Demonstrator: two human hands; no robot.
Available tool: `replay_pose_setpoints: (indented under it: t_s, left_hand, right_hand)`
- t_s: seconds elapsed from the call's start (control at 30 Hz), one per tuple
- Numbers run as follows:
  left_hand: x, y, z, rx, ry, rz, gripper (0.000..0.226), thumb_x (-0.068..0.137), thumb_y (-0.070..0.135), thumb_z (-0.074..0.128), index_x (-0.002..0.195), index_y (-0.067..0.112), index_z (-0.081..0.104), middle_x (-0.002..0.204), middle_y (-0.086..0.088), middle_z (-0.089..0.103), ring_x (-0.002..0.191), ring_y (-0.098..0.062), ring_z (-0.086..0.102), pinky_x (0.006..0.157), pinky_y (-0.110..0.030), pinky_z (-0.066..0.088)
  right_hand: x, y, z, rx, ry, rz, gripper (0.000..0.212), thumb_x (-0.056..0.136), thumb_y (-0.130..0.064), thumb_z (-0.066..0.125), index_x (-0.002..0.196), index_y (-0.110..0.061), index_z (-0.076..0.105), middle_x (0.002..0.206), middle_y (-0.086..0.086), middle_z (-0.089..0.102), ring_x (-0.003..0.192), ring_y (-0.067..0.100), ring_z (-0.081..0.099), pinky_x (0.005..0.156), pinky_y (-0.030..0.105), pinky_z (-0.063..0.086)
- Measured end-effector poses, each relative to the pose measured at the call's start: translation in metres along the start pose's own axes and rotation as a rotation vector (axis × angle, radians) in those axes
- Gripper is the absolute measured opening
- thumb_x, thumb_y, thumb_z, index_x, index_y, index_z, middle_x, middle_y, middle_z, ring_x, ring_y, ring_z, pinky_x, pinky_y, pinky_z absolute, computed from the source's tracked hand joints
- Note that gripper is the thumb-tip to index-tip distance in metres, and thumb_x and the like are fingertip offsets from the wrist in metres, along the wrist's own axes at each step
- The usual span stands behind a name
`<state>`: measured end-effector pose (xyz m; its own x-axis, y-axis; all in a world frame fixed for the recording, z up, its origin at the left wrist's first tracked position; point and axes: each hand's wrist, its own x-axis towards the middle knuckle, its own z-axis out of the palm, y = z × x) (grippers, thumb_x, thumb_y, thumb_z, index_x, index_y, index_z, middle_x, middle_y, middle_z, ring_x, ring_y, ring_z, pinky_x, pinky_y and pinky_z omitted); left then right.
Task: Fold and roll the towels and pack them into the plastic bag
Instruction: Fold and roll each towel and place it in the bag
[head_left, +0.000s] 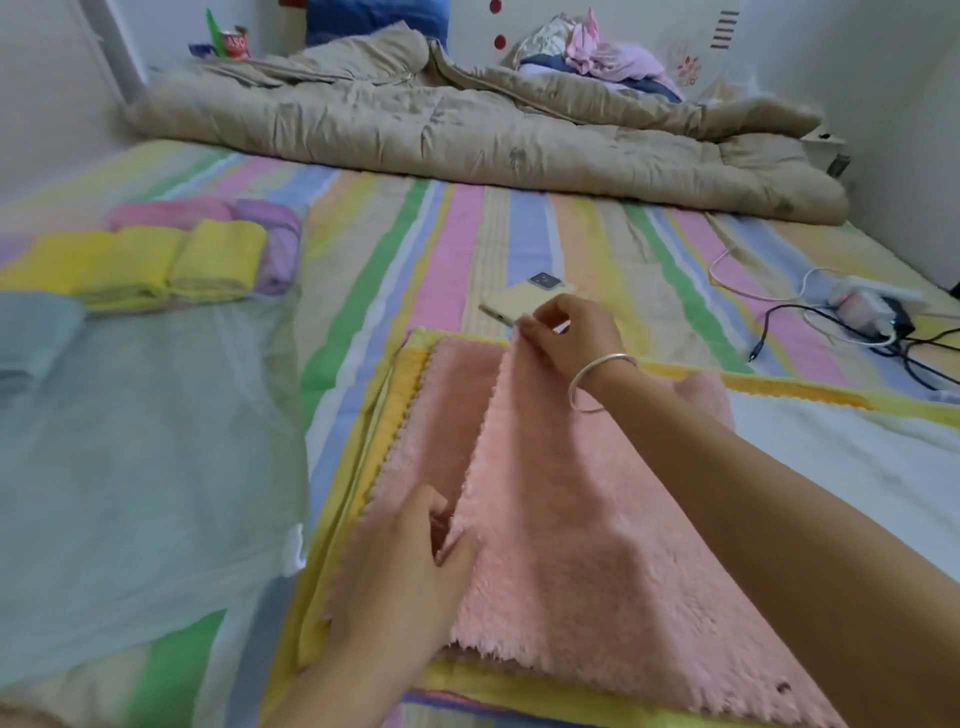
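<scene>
I hold the pink towel (571, 545) by one folded-over edge, which runs in a line between my two hands. My right hand (566, 332), with a silver bracelet (597, 382) on the wrist, pinches the far corner of that edge between thumb and fingertips and lifts it slightly. My left hand (410, 566) pinches the near corner of the same edge, the fingers (457, 545) curled onto the pile. The raised flap slopes down to my right, while the uncovered strip of the towel lies flat to the left of the edge. The towel rests on a yellow towel (410, 374), whose scalloped border shows along the left and far sides. Both lie on the bed (467, 234), which has a striped sheet. A phone (524, 301) lies face down just beyond my right hand. The clear plastic bag (130, 441) is spread flat on the bed to my left, well apart from the pink towel. At its far end sit rolled towels: yellow rolls (218, 260) side by side, a pink roll (171, 213) and a purple roll (275, 234) behind them, and a blue one (36, 332) at the left edge. They look hazy, as if under the plastic, though I cannot tell for certain. A beige quilt (467, 130) is bunched across the head of the bed, and cables (872, 332) lie at the right.
</scene>
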<state>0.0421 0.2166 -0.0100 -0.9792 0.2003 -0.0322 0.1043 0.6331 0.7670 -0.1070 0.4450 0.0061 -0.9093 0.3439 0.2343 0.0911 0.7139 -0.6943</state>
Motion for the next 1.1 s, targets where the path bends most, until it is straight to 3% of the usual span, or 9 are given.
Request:
replay_pose_setpoints:
  t_s: [0.13, 0.27, 0.37, 0.67, 0.77, 0.83, 0.97, 1.03, 1.1]
  left_hand:
    - [-0.008, -0.024, -0.02, 0.037, 0.101, -0.05, 0.027, 0.083, 0.039, 0.068, 0.076, 0.027, 0.045, 0.058, 0.005, 0.049, 0.054, -0.007, 0.046, 0.05, -0.022, 0.033]
    - [-0.011, -0.035, -0.029, 0.047, 0.129, -0.006, 0.02, 0.09, 0.023, 0.06, 0.088, 0.03, 0.041, 0.07, 0.007, 0.055, 0.065, -0.007, 0.051, 0.056, -0.02, 0.038]
    - [-0.009, -0.039, -0.035, 0.082, 0.157, 0.022, 0.017, 0.093, 0.019, 0.055, 0.092, 0.03, 0.041, 0.074, 0.01, 0.054, 0.07, -0.007, 0.053, 0.058, -0.023, 0.039]
    - [0.001, -0.044, -0.043, 0.228, 0.116, -0.006, 0.011, 0.095, 0.023, 0.05, 0.089, 0.03, 0.045, 0.087, 0.012, 0.059, 0.078, -0.005, 0.057, 0.067, -0.026, 0.047]
    - [-0.004, -0.038, -0.044, 0.347, 0.11, 0.005, 0.003, 0.098, 0.028, 0.043, 0.099, 0.031, 0.043, 0.101, 0.013, 0.054, 0.085, -0.007, 0.059, 0.071, -0.026, 0.049]
    - [-0.008, -0.034, -0.039, 0.54, 0.103, 0.035, 0.015, 0.096, 0.023, 0.049, 0.109, 0.029, 0.045, 0.111, 0.009, 0.049, 0.093, -0.009, 0.059, 0.072, -0.026, 0.05]
    - [-0.01, -0.019, -0.005, 0.615, 0.208, 0.338, 0.036, 0.069, 0.01, 0.07, 0.105, 0.013, 0.067, 0.124, -0.011, 0.061, 0.119, -0.031, 0.057, 0.092, -0.044, 0.053]
    - [-0.006, -0.008, 0.02, 0.546, 0.133, 0.444, 0.046, 0.082, 0.028, 0.055, 0.125, 0.013, 0.062, 0.14, -0.008, 0.053, 0.133, -0.026, 0.047, 0.108, -0.041, 0.04]
    - [-0.001, -0.002, 0.042, 0.511, 0.06, 0.456, 0.057, 0.089, 0.039, 0.036, 0.138, 0.013, 0.052, 0.147, -0.007, 0.046, 0.139, -0.023, 0.039, 0.111, -0.04, 0.024]
  right_hand:
    - [-0.001, -0.023, 0.04, 0.075, -0.089, 0.004, 0.015, 0.081, -0.037, 0.07, 0.08, -0.023, 0.066, 0.078, -0.007, 0.066, 0.077, 0.017, 0.063, 0.082, 0.034, 0.052]
    - [0.001, -0.041, 0.062, -0.048, -0.111, -0.018, 0.016, 0.085, -0.036, 0.068, 0.09, -0.021, 0.069, 0.094, -0.002, 0.069, 0.09, 0.018, 0.062, 0.077, 0.025, 0.045]
    - [0.005, -0.048, 0.069, -0.148, -0.122, -0.037, 0.02, 0.088, -0.034, 0.065, 0.097, -0.016, 0.07, 0.102, 0.001, 0.069, 0.096, 0.021, 0.061, 0.081, 0.029, 0.047]
    - [0.008, -0.045, 0.093, -0.21, -0.108, -0.089, 0.014, 0.088, -0.027, 0.065, 0.097, -0.016, 0.068, 0.101, 0.002, 0.066, 0.094, 0.022, 0.062, 0.079, 0.031, 0.049]
    - [-0.004, -0.041, 0.097, -0.068, -0.113, -0.142, 0.023, 0.087, -0.019, 0.061, 0.11, -0.018, 0.06, 0.116, 0.002, 0.054, 0.097, 0.019, 0.062, 0.088, 0.037, 0.049]
    - [-0.017, -0.04, 0.089, 0.076, -0.125, -0.157, 0.033, 0.088, -0.016, 0.061, 0.12, -0.019, 0.055, 0.127, 0.003, 0.046, 0.098, 0.018, 0.061, 0.094, 0.041, 0.047]
    - [-0.063, -0.028, 0.047, -0.177, -0.254, -0.34, 0.05, 0.092, -0.032, 0.055, 0.14, -0.024, 0.041, 0.154, 0.006, 0.025, 0.138, 0.024, 0.029, 0.112, 0.038, 0.026]
    - [-0.088, -0.009, 0.022, -0.409, -0.359, -0.358, 0.071, 0.086, -0.06, 0.03, 0.149, -0.028, 0.024, 0.16, 0.001, 0.007, 0.147, 0.022, 0.006, 0.117, 0.038, 0.01]
    - [-0.104, 0.018, -0.002, -0.586, -0.421, -0.275, 0.084, 0.076, -0.07, 0.004, 0.152, -0.033, 0.006, 0.16, -0.004, -0.01, 0.147, 0.018, -0.011, 0.118, 0.039, -0.004]
